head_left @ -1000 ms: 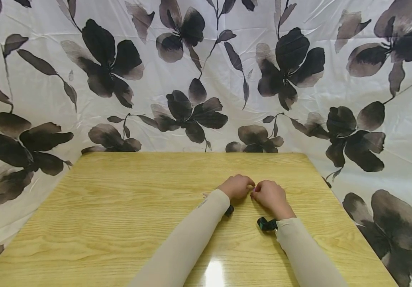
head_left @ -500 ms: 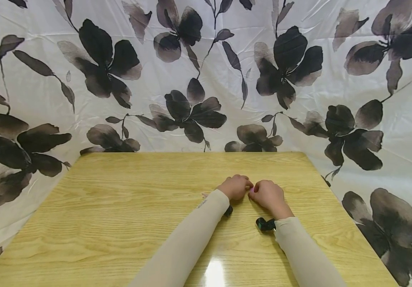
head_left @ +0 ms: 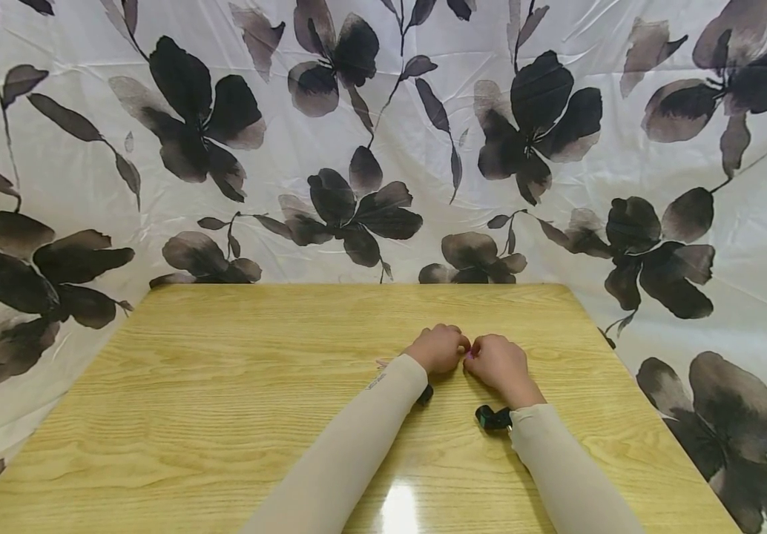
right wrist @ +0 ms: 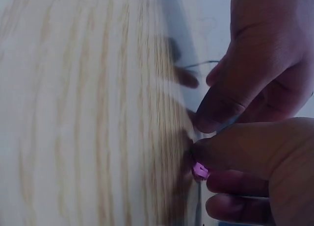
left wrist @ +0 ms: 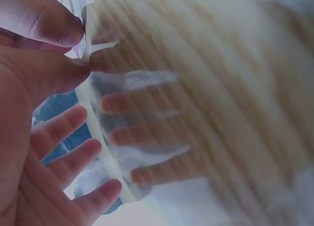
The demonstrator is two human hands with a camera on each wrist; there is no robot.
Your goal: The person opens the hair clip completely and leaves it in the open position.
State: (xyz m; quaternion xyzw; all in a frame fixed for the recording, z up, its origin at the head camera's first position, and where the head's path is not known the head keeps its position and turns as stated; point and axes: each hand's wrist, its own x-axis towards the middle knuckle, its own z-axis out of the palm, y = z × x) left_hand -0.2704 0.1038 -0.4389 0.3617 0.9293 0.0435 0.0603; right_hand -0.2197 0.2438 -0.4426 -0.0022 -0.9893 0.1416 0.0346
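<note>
1. My right wrist view shows the right hand [right wrist: 277,160] pinching a small pink piece [right wrist: 200,170] at its thumb tip; long axis unreadable.
2. From the head view, I see the piece between the hands, left hand [head_left: 437,348] just beside, right nearer, over the table [head_left: 236,400].
3. Left wrist view: thumb and forefinger nearly meet, other fingers loosely spread; I can't tell whether they grip anything.

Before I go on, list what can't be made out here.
Small pink thing: right wrist view, partly covered by the right hand; full shape unclear.
Pale pink thing: head view, partly behind the left sleeve.
Lettering on that sleeve: head view, too small to read.
Whether the left hand pinches anything: left wrist view, the hand itself hides it.
</note>
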